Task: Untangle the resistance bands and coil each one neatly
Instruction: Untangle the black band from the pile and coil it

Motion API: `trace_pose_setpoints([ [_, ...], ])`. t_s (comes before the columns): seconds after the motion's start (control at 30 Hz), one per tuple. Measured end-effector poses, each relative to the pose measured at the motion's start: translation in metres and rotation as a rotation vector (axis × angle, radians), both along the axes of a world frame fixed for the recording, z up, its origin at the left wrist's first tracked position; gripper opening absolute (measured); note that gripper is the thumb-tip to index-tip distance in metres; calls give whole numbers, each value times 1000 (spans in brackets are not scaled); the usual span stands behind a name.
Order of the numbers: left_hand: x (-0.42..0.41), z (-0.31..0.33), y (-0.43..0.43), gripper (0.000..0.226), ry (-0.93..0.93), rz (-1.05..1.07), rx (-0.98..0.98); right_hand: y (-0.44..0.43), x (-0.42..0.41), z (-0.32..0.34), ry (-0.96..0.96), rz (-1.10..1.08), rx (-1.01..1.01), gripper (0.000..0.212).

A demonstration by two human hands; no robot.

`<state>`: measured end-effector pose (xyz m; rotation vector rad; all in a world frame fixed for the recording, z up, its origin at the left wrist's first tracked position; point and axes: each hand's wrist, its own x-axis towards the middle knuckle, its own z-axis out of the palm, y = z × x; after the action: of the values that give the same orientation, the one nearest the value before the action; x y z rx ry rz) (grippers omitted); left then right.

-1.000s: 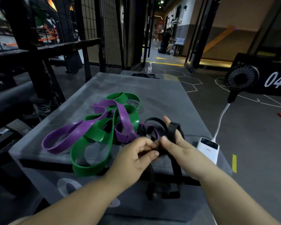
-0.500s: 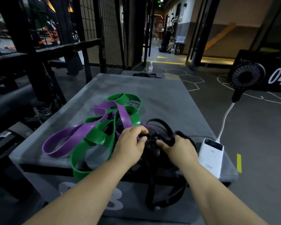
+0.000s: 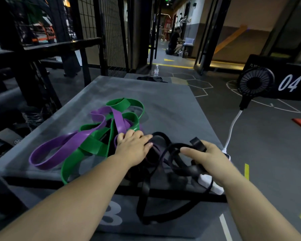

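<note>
Quickly: purple band and green band lie tangled on the grey bench, front marked "3". Left hand lies over the knot, grip unclear. Right hand clenches the black band, which hangs off the edge. Black box reads "04".

Head view; looks forward-down, close over box top

Smooth, slightly glossy rubbery green band and purple band on a matt grey box top.
</note>
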<state>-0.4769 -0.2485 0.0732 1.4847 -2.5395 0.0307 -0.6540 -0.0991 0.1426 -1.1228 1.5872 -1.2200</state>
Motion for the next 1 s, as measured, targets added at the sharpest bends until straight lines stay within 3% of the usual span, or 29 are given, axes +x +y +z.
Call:
trace_pose_setpoints([
  [0.13, -1, 4, 6, 37, 30, -1, 30, 16, -21, 1, 8, 218, 102, 42],
  [0.23, 0, 1, 13, 36, 28, 15, 24, 26, -29, 3, -40, 379, 119, 31],
  [0.43, 0, 7, 14, 37, 7, 31, 109, 55, -54, 29, -122, 646, 59, 48],
  [0.63, -7, 16, 40, 36, 199, -27, 141, 68, -58, 35, -207, 735, 51, 33],
  [0.7, -10, 18, 63, 42, 354, -131, 93, 66, -52, 31, -167, 724, 54, 37],
  [0.8, -10, 32, 107, 44, 760, -379, 366, 62, -39, 26, -111, 736, 55, 42],
  [0.9, -8, 34, 138, 31, 799, -476, 795, 62, -23, 28, -244, 888, 25, 22],
  [1.0, 5, 1, 136, 25, 813, -279, 1085, 64, -15, 33, -375, 951, -1, 15],
])
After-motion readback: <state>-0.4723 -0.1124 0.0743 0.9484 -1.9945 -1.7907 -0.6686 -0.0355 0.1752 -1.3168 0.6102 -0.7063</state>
